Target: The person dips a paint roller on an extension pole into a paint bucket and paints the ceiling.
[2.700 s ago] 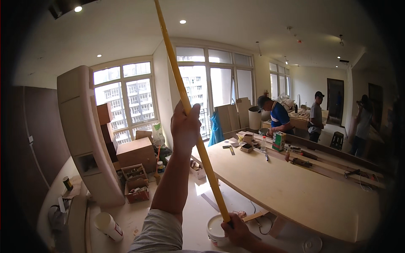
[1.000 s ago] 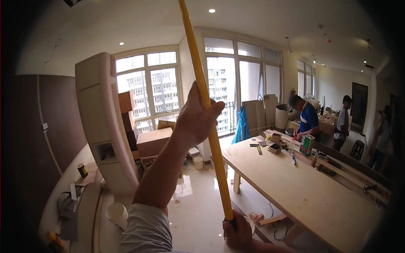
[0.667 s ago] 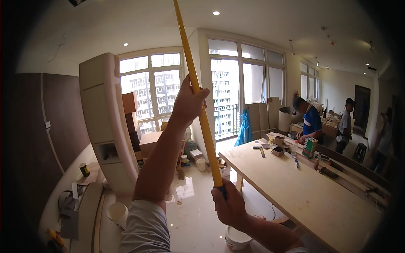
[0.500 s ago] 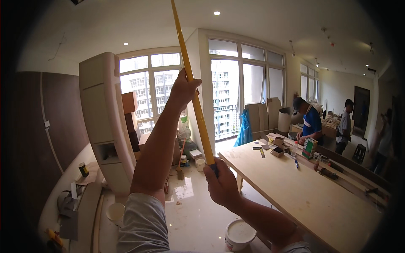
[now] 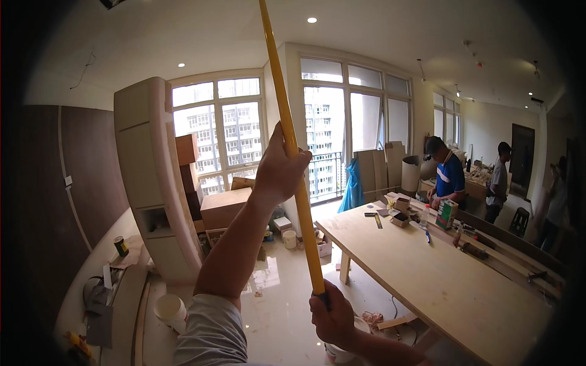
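Note:
A long yellow pole [image 5: 310, 244] slants up in front of me, and its top runs out of the picture toward the ceiling. My left hand [image 5: 279, 172] is closed round its middle stretch, with the thumb lying across the front. Lower down, my right hand [image 5: 332, 317] grips the bottom end by a dark blue part [image 5: 322, 299]. Whatever the pole's upper end bears is out of view. Below and behind my right hand stands a white bucket [image 5: 339, 354], partly covered by that hand and forearm.
To the right stretches a wooden worktable [image 5: 427, 268] with a green can [image 5: 447, 213], a square [image 5: 375, 218] and other tools. A person in a blue shirt [image 5: 452, 174] works behind it; another stands farther back. At left are a tall cabinet [image 5: 143, 177] and a second white bucket [image 5: 170, 310].
Both my hands and the pole have come down and a little to the right. My right hand now overlaps the bucket on the floor.

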`<state>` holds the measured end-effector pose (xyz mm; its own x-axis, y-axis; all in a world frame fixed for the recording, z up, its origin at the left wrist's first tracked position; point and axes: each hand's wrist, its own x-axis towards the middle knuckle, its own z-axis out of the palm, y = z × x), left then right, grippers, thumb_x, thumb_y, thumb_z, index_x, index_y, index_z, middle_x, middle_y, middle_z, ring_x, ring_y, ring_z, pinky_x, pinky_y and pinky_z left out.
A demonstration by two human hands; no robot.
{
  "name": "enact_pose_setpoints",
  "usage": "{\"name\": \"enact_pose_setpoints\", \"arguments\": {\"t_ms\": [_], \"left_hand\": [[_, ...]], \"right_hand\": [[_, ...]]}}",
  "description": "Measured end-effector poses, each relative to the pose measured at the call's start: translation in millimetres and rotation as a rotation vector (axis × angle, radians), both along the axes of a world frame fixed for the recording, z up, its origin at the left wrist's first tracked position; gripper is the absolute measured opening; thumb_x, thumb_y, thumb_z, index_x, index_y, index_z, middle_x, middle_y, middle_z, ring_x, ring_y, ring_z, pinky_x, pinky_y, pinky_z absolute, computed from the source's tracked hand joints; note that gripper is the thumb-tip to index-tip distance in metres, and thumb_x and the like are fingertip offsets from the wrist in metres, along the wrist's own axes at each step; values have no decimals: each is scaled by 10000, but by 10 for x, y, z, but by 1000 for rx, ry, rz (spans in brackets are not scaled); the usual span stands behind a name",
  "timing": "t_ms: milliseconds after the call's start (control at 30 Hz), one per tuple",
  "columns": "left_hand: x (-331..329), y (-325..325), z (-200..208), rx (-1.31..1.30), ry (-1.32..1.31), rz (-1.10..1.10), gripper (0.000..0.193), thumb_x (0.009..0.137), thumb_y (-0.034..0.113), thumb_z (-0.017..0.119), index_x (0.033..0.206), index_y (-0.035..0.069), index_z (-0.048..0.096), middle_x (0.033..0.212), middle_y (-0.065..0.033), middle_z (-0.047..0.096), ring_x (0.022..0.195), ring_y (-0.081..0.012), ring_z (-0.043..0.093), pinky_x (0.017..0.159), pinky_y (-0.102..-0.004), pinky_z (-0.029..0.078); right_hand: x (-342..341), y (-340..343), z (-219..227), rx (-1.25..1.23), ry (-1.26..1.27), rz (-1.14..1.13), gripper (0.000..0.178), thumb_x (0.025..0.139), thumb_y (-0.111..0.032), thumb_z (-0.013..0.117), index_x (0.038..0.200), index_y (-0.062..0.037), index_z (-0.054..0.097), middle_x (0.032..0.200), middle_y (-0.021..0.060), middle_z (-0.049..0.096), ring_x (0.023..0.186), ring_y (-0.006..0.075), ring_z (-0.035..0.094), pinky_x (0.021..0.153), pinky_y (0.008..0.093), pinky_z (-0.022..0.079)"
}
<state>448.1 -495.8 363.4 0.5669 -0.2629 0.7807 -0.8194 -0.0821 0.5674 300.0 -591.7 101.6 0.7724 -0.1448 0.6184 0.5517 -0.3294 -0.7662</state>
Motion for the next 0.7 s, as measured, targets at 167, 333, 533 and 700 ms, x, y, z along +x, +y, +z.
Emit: {"name": "enact_pose_setpoints", "arguments": {"t_ms": [167,333,533,700], "left_hand": [[-588,-20,-351,22,-43,-130,809,956,154,627,1610,21,170,905,-95,598,753,-144,607,748,-327,549],[-893,-66,-524,30,-37,-142,823,977,146,612,1603,-41,110,876,-80,594,751,-143,605,755,-316,539],[-649,-56,-295,-5,17,-103,823,961,138,628,1624,25,153,894,-93,627,756,-151,640,734,-334,561],[-31,-21,52,-94,32,-84,741,929,129,659,1570,32,301,901,-83,635,759,-158,652,732,-329,563]], "right_hand": [[-562,-44,-494,116,-34,99,425,1050,-182,578,1397,31,456,814,26,598,582,76,573,534,252,499],[-818,29,-691,-11,-104,-140,439,1046,-174,567,1428,26,487,736,-1,566,574,74,535,527,244,453],[-666,-69,-273,32,11,81,411,1050,-165,564,1394,30,455,797,21,591,578,79,576,532,260,504],[-225,36,222,99,92,108,389,1051,-167,566,1380,20,475,780,9,578,568,70,569,520,250,499]]}}
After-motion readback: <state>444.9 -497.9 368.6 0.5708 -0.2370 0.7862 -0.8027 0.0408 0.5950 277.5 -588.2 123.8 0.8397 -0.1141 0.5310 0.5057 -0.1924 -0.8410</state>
